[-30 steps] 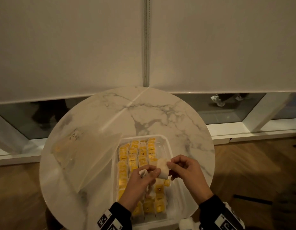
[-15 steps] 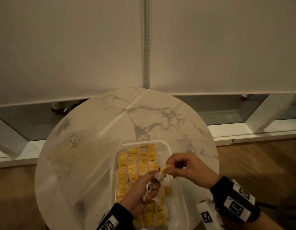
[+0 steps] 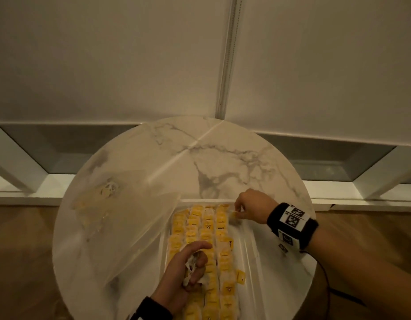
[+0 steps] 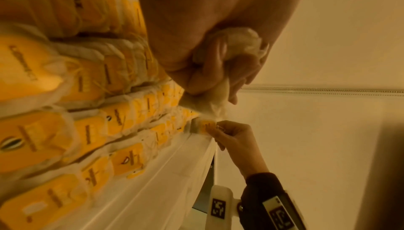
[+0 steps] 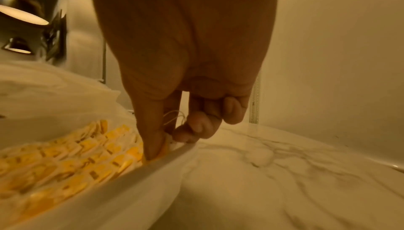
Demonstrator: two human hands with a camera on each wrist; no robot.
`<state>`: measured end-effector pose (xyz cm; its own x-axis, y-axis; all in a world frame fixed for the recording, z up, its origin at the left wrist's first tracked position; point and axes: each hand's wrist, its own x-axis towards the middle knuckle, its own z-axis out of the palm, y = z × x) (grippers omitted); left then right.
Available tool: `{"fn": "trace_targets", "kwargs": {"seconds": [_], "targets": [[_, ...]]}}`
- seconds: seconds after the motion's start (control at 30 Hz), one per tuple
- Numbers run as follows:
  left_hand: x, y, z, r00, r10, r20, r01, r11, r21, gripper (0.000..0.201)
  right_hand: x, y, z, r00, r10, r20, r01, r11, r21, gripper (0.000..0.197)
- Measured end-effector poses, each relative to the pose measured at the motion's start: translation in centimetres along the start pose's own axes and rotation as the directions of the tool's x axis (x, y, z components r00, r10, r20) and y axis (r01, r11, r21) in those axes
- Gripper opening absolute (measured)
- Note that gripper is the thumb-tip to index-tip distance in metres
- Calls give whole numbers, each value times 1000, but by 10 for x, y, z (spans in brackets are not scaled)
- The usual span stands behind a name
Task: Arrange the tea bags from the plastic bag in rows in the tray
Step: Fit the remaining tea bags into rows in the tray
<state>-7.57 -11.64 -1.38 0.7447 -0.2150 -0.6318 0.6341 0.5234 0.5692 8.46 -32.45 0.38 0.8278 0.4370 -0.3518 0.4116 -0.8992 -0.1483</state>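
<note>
Tea bag (image 3: 235, 214) pinched in right hand (image 3: 250, 207) starts a row at the tray's (image 3: 250, 239) far corner; left hand (image 3: 188, 269) clutches spare bags (image 3: 191, 265).

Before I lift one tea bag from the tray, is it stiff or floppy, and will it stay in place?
Probably floppy: the tea bags in the left hand look crumpled. Probably light too, since the right hand pinches one tea bag with its fingertips. Loose tags suggest neighbours shift easily.
</note>
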Motion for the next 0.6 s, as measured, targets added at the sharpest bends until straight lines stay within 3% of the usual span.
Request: {"fn": "trace_targets", "kwargs": {"seconds": [0.27, 0.6], "targets": [[5, 1, -4, 1000, 8, -15, -8, 1000, -22, 23, 19, -8, 2, 999, -40, 26, 46, 961, -273, 20], [4, 3, -4, 998, 8, 59, -1, 993, -121, 40, 14, -12, 2, 995, -24, -94, -1, 968, -250, 11]]}}
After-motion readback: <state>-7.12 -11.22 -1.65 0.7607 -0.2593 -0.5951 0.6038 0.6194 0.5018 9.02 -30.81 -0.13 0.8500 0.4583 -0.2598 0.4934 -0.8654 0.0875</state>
